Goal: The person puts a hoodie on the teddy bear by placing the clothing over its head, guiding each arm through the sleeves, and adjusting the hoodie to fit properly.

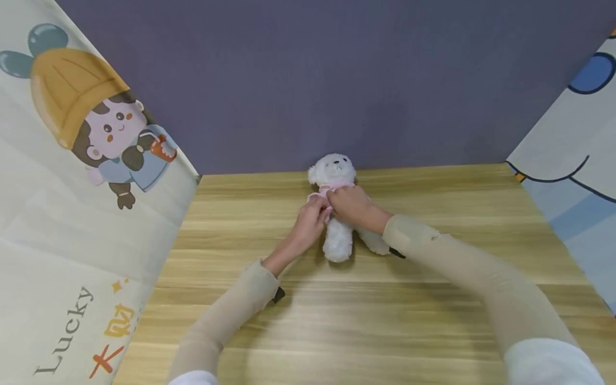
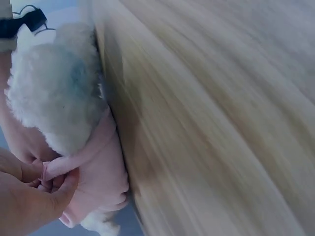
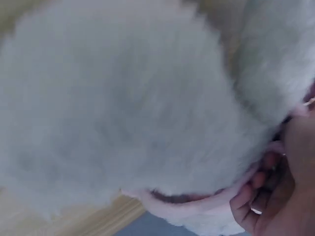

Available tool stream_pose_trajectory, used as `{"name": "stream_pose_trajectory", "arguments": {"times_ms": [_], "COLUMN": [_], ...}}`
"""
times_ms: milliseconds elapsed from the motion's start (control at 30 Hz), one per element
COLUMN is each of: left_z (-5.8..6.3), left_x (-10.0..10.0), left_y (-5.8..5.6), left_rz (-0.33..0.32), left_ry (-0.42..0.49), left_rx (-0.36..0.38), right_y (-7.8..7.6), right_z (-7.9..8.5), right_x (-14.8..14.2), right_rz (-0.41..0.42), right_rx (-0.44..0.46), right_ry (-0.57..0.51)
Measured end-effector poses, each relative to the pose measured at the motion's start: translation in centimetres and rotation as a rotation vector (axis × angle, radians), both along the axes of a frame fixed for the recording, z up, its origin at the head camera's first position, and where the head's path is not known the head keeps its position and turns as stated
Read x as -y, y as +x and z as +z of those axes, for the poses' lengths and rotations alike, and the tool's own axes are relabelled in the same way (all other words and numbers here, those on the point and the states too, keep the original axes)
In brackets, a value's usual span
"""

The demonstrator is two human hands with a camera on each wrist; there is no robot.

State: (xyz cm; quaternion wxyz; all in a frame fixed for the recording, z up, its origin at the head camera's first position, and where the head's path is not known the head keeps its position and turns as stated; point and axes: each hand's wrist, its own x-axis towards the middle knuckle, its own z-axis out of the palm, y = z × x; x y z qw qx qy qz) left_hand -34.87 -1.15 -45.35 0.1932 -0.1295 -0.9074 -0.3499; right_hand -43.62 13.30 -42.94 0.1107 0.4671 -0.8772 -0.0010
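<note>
A white plush bear (image 1: 338,241) lies face up near the back of the wooden table, its legs toward me. It wears a pink garment (image 2: 101,179), mostly covered by my hands in the head view. My left hand (image 1: 307,223) pinches the garment's hem between thumb and fingers, as the left wrist view shows. My right hand (image 1: 353,206) lies across the bear's belly, its curled fingers gripping the pink edge (image 3: 216,202) beside the left hand. White fur (image 3: 113,108) fills much of the right wrist view.
A purple-grey wall panel (image 1: 308,80) rises directly behind the bear's head. Printed cartoon sheets stand at the left (image 1: 43,240) and right (image 1: 577,160) sides. The wood-grain tabletop (image 1: 361,321) extends toward me under both forearms.
</note>
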Motion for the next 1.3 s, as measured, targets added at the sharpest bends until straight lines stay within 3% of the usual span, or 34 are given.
{"name": "stream_pose_trajectory", "arguments": {"times_ms": [100,300,533,733,833,1000,1133,1200,1300], "left_z": [0.2,-0.3,0.3,-0.2,-0.3,0.1,0.1,0.1,0.4], "left_x": [-0.1,-0.2,-1.0,-1.0,-1.1,-1.6,-1.5,-0.9,0.6], "left_y": [0.0,0.0,-0.8,-0.5,-0.3,-0.6,-0.6,-0.5,-0.1], "left_rz": [0.002,0.025,0.052,0.071,0.086,0.114,0.096,0.072,0.096], "left_ry": [0.012,0.077,0.130,0.227,0.231,0.179,0.185,0.213,0.251], "left_rx": [0.009,0.036,0.025,0.107,0.106,0.042,0.052,0.076,0.088], "right_y": [-0.9,-1.7,-2.9,-3.0,-3.2,-3.8,-4.1,-4.1,-4.1], "right_z": [0.0,1.4,1.1,0.9,1.0,0.7,0.4,0.3,0.3], "right_x": [0.4,0.2,0.4,0.4,0.2,0.1,-0.1,-0.4,-1.1], "right_rz": [0.022,0.136,0.051,0.079,0.088,0.043,0.029,0.067,0.196], "right_rx": [0.029,0.183,0.180,0.287,0.308,0.258,0.326,0.365,0.366], "right_ry": [0.040,0.094,0.140,0.169,0.144,0.079,0.047,0.021,-0.052]}}
